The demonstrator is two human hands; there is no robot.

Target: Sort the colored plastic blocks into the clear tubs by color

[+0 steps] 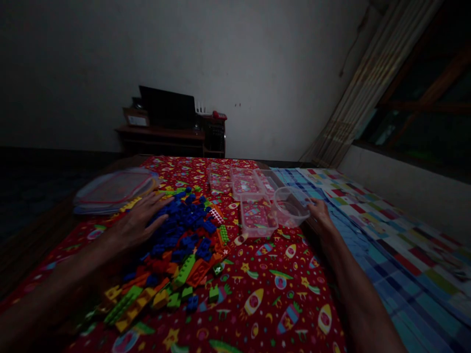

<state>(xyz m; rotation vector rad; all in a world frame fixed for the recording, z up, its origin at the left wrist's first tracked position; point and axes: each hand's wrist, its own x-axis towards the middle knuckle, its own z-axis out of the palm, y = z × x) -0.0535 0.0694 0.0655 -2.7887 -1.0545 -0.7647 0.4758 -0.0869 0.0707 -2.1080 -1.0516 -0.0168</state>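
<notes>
A large heap of toy building bricks (176,225), mostly blue with orange, green and yellow ones, lies on a red patterned cloth (265,299). My left hand (142,220) rests over the heap's left side with its fingers spread and nothing seen in them. On the right, my right hand (319,212) grips the rim of a round clear plastic container (292,208). Beside it stands a rectangular clear container (258,215). Several more clear boxes (246,182) stand in a row behind. The boxes look to have no bricks in them.
Stacked plastic lids (116,189) lie left of the heap. Past the far edge, a desk (162,135) bears a dark monitor (168,107) and a red telephone (220,115). A blue checked cloth (368,245) and a patchwork cover (397,220) spread to the right, below a curtain (353,103).
</notes>
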